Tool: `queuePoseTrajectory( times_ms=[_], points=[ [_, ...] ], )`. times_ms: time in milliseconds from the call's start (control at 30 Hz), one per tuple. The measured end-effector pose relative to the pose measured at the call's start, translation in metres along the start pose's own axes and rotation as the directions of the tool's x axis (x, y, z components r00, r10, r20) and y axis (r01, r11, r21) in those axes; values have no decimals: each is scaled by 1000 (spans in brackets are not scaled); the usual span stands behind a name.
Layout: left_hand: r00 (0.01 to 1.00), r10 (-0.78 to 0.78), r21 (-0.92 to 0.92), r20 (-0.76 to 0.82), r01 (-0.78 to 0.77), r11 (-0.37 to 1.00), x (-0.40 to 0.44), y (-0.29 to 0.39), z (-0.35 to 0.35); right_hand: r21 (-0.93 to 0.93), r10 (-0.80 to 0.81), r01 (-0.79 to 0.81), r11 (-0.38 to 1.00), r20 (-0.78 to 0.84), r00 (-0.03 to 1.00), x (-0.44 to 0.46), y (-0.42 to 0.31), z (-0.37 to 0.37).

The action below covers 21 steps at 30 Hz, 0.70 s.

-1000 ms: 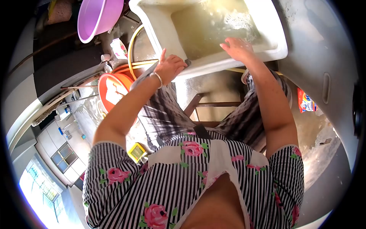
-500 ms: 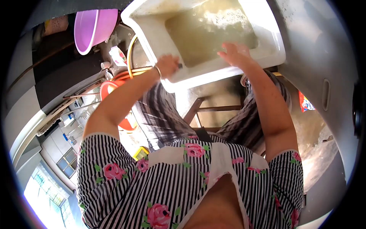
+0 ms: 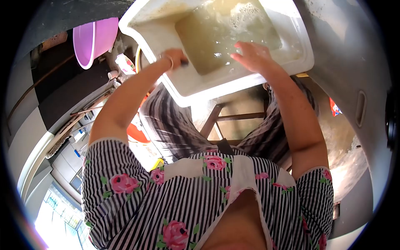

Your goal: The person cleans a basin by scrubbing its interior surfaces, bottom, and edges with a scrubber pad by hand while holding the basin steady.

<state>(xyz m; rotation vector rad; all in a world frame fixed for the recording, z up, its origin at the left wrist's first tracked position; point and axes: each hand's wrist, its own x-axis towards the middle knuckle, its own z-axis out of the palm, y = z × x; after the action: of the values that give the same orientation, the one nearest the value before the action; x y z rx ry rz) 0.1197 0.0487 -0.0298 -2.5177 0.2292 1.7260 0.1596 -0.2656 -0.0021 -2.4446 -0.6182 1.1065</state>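
A white rectangular basin [image 3: 185, 97] holds murky water [image 3: 208, 46] with foam near its far side. My left hand [image 3: 174, 57], with a bracelet at the wrist, is closed over the basin's left inner wall. A small dark end of something [image 3: 184, 63] shows under its fingers; most of it is hidden, so its kind is unclear. Above the water near the basin's front right, my right hand [image 3: 252, 56] is open, with fingers apart and nothing in it. Whether its fingertips touch the water I cannot tell.
A purple tub [image 3: 106, 39] stands on its side at the upper left. Beside it are a small patterned packet [image 3: 125, 63] and a yellow hose [image 3: 138, 58]. A red-orange container [image 3: 137, 134] is by my left leg. A wooden stool frame [image 3: 239, 117] shows between my legs.
My left hand has moved up and left along the basin wall, still closed. My right hand has shifted slightly left. The foam looks smaller and the water surface shows new ripples.
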Motion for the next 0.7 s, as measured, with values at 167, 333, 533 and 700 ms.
queuePoseTrajectory(
  times_ms=[167,333,533,700],
  points=[
    [973,193,118,-130,-179,977,-55,33,33,25,-91,93,995,-79,993,-4,-10,2],
    [930,-94,365,-356,231,902,19,-56,-53,-6,-133,134,991,-147,980,0,-3,11],
    [993,27,284,-115,7,959,30,-19,5,-22,-147,146,989,-108,983,-4,-8,5],
    [998,70,275,-1,-67,959,39,63,89,-17,-140,139,990,-130,982,-6,-10,2]
  ],
)
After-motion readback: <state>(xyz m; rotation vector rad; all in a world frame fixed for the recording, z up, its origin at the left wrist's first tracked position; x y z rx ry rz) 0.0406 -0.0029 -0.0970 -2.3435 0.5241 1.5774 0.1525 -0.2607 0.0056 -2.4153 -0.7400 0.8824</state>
